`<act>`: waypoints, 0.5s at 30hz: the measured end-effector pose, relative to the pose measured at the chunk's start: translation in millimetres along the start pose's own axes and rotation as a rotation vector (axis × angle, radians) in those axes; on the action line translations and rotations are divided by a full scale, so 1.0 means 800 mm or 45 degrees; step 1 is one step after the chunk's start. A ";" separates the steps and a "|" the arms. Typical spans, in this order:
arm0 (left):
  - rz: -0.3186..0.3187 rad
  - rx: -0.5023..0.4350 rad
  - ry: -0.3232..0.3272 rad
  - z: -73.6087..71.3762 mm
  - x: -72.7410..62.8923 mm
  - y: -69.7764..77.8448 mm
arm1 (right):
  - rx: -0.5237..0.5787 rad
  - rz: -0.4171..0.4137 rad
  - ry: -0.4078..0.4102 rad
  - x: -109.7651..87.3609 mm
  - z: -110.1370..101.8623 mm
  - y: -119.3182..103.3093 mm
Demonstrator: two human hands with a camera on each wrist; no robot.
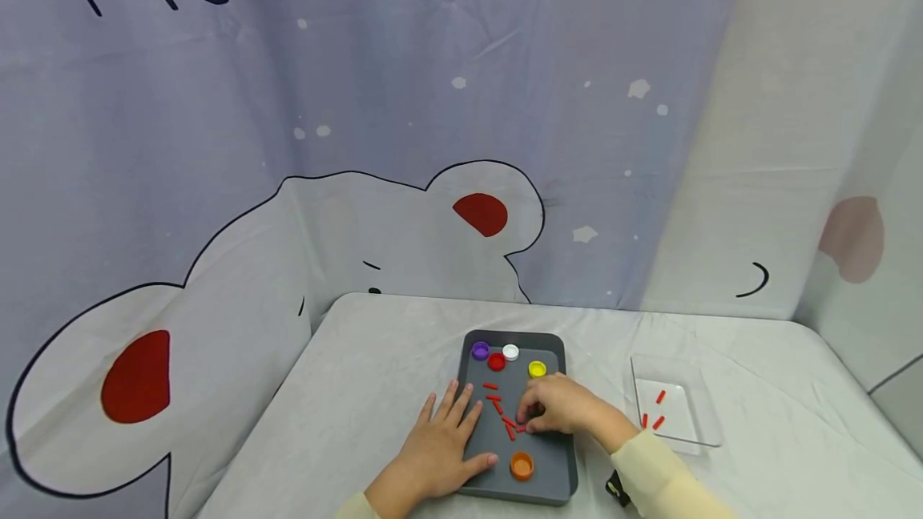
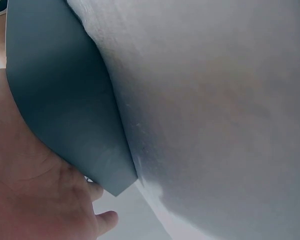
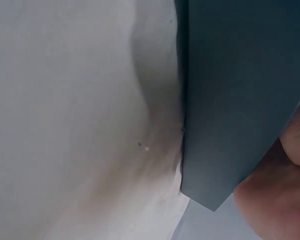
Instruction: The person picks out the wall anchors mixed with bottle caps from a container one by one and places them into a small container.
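Note:
A dark grey rectangular tray lies on the cloth, holding several small red sticks scattered about its middle. My left hand rests along the tray's left edge, fingers spread and thumb reaching over the rim. Over the tray's right side, my right hand has its fingers curled, with thumb and fingertips at a short red stick. Both wrist views show the side wall of the tray beside the hand; the fingertips of the right hand are hidden there.
Purple, red, white and yellow round caps sit at the tray's far end, an orange cap near its front. Right of it stands a clear box with several red sticks. A black object lies by the right sleeve.

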State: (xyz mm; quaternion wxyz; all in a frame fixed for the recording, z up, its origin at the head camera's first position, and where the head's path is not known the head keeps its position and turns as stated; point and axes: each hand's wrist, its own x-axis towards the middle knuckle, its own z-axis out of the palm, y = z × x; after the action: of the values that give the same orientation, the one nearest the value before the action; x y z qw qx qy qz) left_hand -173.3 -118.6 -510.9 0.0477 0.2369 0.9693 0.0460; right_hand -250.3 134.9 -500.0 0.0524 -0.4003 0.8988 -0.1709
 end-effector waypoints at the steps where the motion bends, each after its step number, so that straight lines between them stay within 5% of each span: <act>1: 0.000 -0.001 0.002 0.001 0.000 0.000 | -0.005 -0.001 0.012 0.000 0.001 0.000; 15: -0.003 -0.013 0.020 0.009 0.003 -0.004 | -0.067 0.063 0.205 0.000 0.011 -0.005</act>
State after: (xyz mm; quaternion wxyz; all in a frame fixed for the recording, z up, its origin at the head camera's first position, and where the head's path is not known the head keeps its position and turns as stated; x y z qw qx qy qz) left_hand -176.2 -119.3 -518.4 0.0415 0.2350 0.9697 0.0528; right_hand -245.3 130.1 -507.3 -0.0266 -0.3642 0.9139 -0.1775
